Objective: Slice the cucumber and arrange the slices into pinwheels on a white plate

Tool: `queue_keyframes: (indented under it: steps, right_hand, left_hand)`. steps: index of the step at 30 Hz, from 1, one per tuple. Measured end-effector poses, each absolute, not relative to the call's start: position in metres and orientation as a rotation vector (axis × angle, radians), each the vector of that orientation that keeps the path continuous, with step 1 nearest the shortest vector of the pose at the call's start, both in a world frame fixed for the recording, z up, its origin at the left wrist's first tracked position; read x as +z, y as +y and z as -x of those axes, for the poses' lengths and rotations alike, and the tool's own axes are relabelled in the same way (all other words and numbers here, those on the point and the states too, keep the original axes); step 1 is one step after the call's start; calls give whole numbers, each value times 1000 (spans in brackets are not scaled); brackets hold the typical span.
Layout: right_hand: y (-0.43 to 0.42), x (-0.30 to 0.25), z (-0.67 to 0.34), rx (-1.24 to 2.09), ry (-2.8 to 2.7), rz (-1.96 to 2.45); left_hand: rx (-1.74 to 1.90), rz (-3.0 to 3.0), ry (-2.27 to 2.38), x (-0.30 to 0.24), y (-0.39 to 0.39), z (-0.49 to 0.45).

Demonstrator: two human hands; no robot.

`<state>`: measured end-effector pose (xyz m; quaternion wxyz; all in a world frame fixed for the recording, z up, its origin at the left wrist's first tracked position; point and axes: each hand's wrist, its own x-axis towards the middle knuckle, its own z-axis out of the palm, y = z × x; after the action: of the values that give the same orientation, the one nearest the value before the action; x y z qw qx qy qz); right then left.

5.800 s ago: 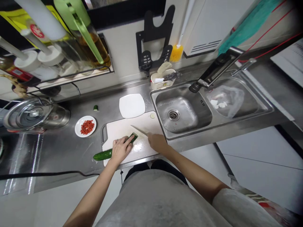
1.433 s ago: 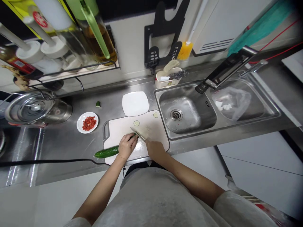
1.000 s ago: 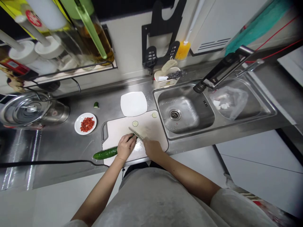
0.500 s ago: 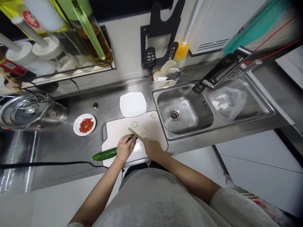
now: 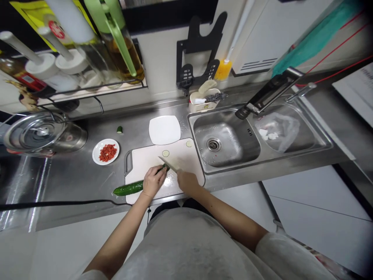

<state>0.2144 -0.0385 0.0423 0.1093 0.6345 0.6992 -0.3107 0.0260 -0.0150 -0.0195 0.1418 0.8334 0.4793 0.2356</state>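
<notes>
A long green cucumber (image 5: pixel 128 188) lies slantwise across the left part of a white cutting board (image 5: pixel 142 157), its far end sticking out past the board's edge. My left hand (image 5: pixel 154 182) is closed over it near the cut end. In my right hand (image 5: pixel 188 182) is a kitchen knife (image 5: pixel 169 163); its handle is hidden in my fist. The blade points up and left, right beside the cucumber's cut end. One pale round cucumber slice (image 5: pixel 165 153) rests beyond the knife tip, and another slice (image 5: pixel 189 144) near the board's far right corner.
Beyond the board lies a white square plate (image 5: pixel 164 130). To the left are a small plate of red pieces (image 5: pixel 106 151), a cucumber end (image 5: pixel 119 129) and a steel pot (image 5: pixel 70 134). A sink (image 5: pixel 227 136) with a faucet (image 5: pixel 262 95) borders the board's right side.
The view has shifted slightly. The knife blade has turned a little and now shows more of its flat side next to the cucumber's end. Both hands keep their grips.
</notes>
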Motion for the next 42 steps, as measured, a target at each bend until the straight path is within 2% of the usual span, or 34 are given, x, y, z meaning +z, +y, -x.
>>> queue_keyframes:
  steps: [7,15,21,24,30,42]
  right_hand:
    - [-44,54,-245,-666,2006,-1827]
    - [-55,56,-270,-355,2088,-1971]
    - [-65,54,-271,-216,2253,-1999]
    - [-69,54,-270,-213,2294,-1987]
    - [-76,49,-273,-322,2256,-1969]
    - [-87,47,-287,-395,2142,-2044]
  left_hand:
    - [629,-2232,1478,-10,-16,-30]
    - [824,-1770,1662,16,-4,-35]
    - [397,-2025,1493,47,14,-53]
    - [241,-2057,1425,53,15,-63]
    - [251,-1964,1416,40,18,-67]
    - [145,-1752,1770,-3,74,-84]
